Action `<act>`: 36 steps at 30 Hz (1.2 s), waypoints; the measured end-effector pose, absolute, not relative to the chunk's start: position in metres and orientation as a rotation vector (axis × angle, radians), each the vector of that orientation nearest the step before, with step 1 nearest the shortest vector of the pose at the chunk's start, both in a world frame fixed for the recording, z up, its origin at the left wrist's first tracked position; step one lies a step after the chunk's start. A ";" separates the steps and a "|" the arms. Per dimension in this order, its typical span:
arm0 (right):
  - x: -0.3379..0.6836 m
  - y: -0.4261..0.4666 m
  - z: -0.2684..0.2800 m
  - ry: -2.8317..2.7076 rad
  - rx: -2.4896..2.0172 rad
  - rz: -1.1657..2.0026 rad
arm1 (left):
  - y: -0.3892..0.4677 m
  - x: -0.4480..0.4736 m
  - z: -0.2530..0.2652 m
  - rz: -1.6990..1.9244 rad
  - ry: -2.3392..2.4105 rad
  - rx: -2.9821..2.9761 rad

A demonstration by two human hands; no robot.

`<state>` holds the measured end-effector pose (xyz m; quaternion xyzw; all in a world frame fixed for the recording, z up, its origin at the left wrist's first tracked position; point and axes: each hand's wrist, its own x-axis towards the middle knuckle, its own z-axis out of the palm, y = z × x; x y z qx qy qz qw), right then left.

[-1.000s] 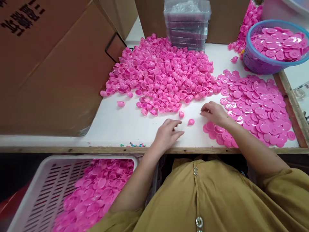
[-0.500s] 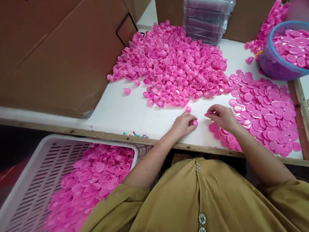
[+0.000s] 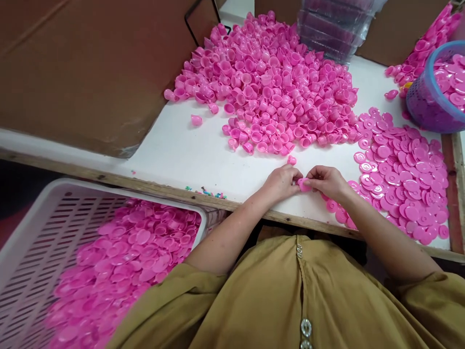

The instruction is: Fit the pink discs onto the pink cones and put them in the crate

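My left hand [image 3: 285,182] is closed near the table's front edge, its fingers on a small pink toy cup that is now mostly hidden. Opposite it, my right hand [image 3: 327,182] pinches a pink toy saucer [image 3: 303,185] and holds it against the cup at the left fingertips. Just beyond my left hand a single pink cup [image 3: 291,160] lies on the table. Farther back spreads a large heap of pink toy cups [image 3: 269,92]. To the right of my right hand is a spread of pink saucers [image 3: 399,174].
A white slotted basket [image 3: 69,208] filled with pink pieces stands below the table edge at left. A cardboard box [image 3: 90,77] takes up the left side. At right is a blue basket [image 3: 432,92] of saucers; wrapped clear containers [image 3: 330,29] stand behind the cups.
My right hand has moved left with the saucer and brought it to the cup in my left hand. The hands were apart before. The camera view has shifted slightly.
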<state>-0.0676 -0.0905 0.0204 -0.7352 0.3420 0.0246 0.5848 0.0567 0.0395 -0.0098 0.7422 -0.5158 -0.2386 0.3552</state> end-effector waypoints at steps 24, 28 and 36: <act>-0.057 -0.085 0.017 0.860 -1.719 0.273 | 0.045 0.065 0.000 -0.674 -1.490 1.904; -0.055 -0.088 0.022 0.845 -1.667 0.352 | 0.045 0.072 0.009 -0.851 -1.526 1.826; -0.044 -0.091 0.033 0.901 -1.616 0.457 | 0.028 0.076 0.008 -1.047 -1.414 1.912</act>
